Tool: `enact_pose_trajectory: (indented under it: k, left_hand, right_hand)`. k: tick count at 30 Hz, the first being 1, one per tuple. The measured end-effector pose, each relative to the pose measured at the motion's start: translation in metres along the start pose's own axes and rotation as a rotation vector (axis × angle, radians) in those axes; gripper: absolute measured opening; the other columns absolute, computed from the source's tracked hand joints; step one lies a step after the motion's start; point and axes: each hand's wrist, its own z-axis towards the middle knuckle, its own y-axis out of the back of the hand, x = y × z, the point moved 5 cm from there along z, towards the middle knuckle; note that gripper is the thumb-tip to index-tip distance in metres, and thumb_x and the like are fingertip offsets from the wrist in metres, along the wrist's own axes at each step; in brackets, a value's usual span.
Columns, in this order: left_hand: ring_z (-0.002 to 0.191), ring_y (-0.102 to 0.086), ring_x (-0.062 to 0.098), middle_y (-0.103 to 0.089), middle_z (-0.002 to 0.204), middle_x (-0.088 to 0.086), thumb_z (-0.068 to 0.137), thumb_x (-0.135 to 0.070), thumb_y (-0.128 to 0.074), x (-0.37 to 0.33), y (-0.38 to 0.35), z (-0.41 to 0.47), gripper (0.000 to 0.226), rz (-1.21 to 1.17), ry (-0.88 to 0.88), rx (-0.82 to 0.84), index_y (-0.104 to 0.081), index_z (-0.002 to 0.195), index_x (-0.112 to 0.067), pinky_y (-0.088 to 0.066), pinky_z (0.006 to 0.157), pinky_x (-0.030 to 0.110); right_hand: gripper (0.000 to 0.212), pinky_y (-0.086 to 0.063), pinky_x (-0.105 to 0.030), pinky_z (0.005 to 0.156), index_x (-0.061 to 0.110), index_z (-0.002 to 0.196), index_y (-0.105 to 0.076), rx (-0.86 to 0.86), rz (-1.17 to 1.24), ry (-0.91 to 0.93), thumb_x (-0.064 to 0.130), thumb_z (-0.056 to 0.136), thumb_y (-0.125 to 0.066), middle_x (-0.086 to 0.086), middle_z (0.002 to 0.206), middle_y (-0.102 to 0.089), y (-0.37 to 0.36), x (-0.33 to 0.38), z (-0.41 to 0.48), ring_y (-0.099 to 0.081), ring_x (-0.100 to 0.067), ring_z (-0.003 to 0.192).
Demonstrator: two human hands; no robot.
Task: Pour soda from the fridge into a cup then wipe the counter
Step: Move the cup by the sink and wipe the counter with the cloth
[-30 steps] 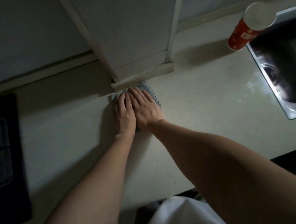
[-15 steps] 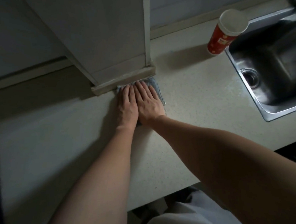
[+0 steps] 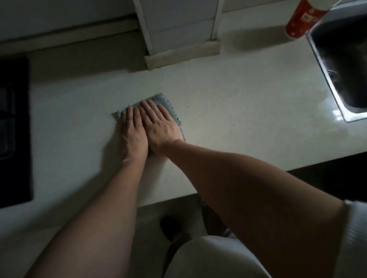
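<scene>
Wiping step. Left grip [image 3: 132,132] and right grip [image 3: 162,125] lie flat side by side, fingers straight, pressing the blue cloth [image 3: 165,102] on the mid desk [image 3: 241,118]. Cup [image 3: 305,11] stands far right by the sink [image 3: 350,68]. Best: even pressure, overlapping strokes, avoid the cup.

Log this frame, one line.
phase: wipe | left hand: flat on cloth | right hand: flat on cloth | cloth: on counter | cup: beside sink
</scene>
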Motion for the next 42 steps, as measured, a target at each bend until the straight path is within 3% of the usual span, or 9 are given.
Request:
enact_pose_trajectory:
  k: [12,22,25,30,33,36,42]
  left_hand:
    - [0.117,-0.055,0.048,-0.056,0.128,0.031,0.087,-0.005,-0.037,-0.047,0.001,-0.075,0.045,0.099,0.054,0.077,-0.058,0.123,0.01,-0.044,0.098,0.056]
    - [0.113,-0.059,0.045,-0.059,0.124,0.031,0.085,-0.003,-0.036,-0.188,-0.048,-0.045,0.045,0.061,-0.037,0.17,-0.061,0.12,0.01,-0.051,0.09,0.056]
    - [0.116,-0.059,0.043,-0.058,0.126,0.03,0.086,-0.003,-0.034,-0.211,-0.062,-0.042,0.045,0.054,-0.03,0.213,-0.06,0.122,0.009,-0.049,0.094,0.055]
    - [0.118,-0.058,0.041,-0.057,0.129,0.028,0.086,-0.005,-0.034,-0.203,-0.056,-0.055,0.047,0.089,-0.035,0.196,-0.058,0.124,0.009,-0.047,0.098,0.052]
    - [0.123,-0.054,0.041,-0.054,0.132,0.028,0.086,-0.005,-0.034,-0.186,-0.047,-0.074,0.048,0.113,-0.014,0.155,-0.055,0.127,0.01,-0.028,0.114,0.044]
    - [0.125,-0.052,0.041,-0.052,0.135,0.028,0.087,-0.006,-0.033,-0.157,-0.036,-0.086,0.049,0.182,0.065,0.187,-0.053,0.129,0.01,-0.014,0.115,0.039]
    - [0.125,-0.052,0.041,-0.052,0.134,0.03,0.087,-0.007,-0.03,-0.096,-0.019,-0.069,0.051,0.245,0.148,0.146,-0.052,0.129,0.012,-0.018,0.114,0.04]
  right_hand:
    - [0.064,0.0,-0.038,0.123,0.012,0.157,-0.006,-0.006,0.001,0.081,0.036,0.099,-0.018,-0.004,0.165,-0.002,-0.018,-0.015,-0.086,0.005,-0.017,0.151]
    - [0.065,-0.005,-0.036,0.123,0.013,0.156,-0.016,-0.098,0.012,-0.029,0.036,0.095,-0.018,-0.003,0.164,-0.013,0.011,-0.155,-0.124,-0.006,-0.017,0.151]
    - [0.065,-0.005,-0.037,0.123,0.013,0.157,-0.014,-0.113,-0.011,-0.043,0.037,0.096,-0.019,-0.003,0.164,-0.011,0.016,-0.179,-0.134,-0.004,-0.017,0.152]
    - [0.063,0.005,-0.038,0.123,0.016,0.157,-0.002,-0.083,0.015,-0.059,0.035,0.101,-0.024,-0.002,0.165,0.003,0.012,-0.168,-0.136,0.01,-0.016,0.151]
    - [0.064,0.004,-0.04,0.123,0.016,0.157,-0.001,-0.058,0.033,-0.006,0.036,0.102,-0.026,-0.003,0.165,0.006,0.001,-0.144,-0.142,0.013,-0.017,0.15]
    - [0.063,0.002,-0.04,0.123,0.015,0.157,-0.003,-0.035,0.052,0.07,0.035,0.102,-0.026,-0.002,0.165,0.003,-0.006,-0.115,-0.135,0.011,-0.018,0.151]
    - [0.061,0.005,-0.038,0.123,0.017,0.157,-0.001,0.015,0.042,0.173,0.036,0.103,-0.02,-0.001,0.165,0.003,-0.007,-0.069,-0.082,0.011,-0.016,0.151]
